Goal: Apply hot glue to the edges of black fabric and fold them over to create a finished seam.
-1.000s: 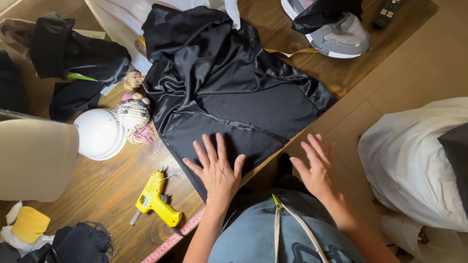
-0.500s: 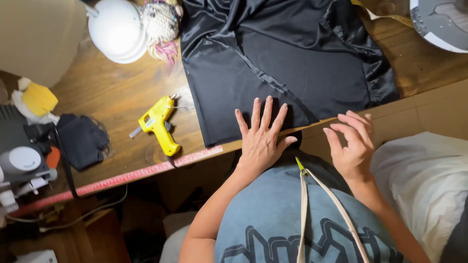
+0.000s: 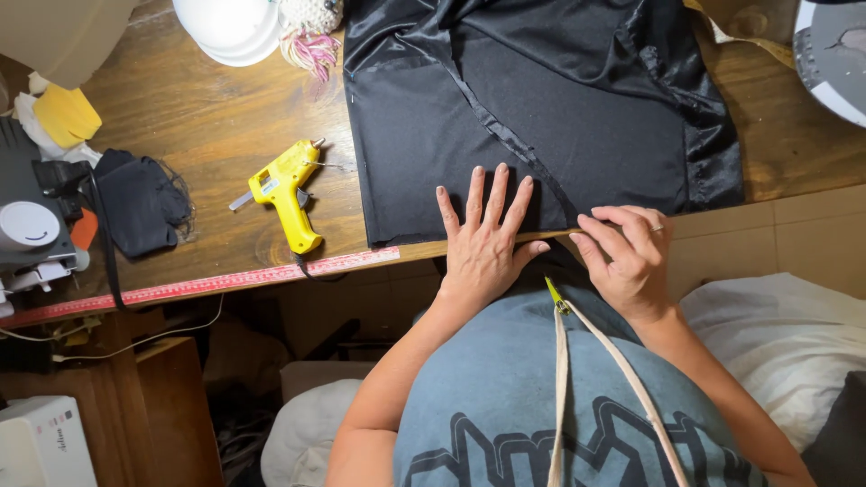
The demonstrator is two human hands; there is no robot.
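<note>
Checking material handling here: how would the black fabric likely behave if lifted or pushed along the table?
The black fabric would probably flop and drape, since it already lies in soft folds. Its sheen suggests a slick surface, so it may slide easily on the wooden table. The left hand lies flat on it and the right hand is at its edge, likely pinning it.
</note>
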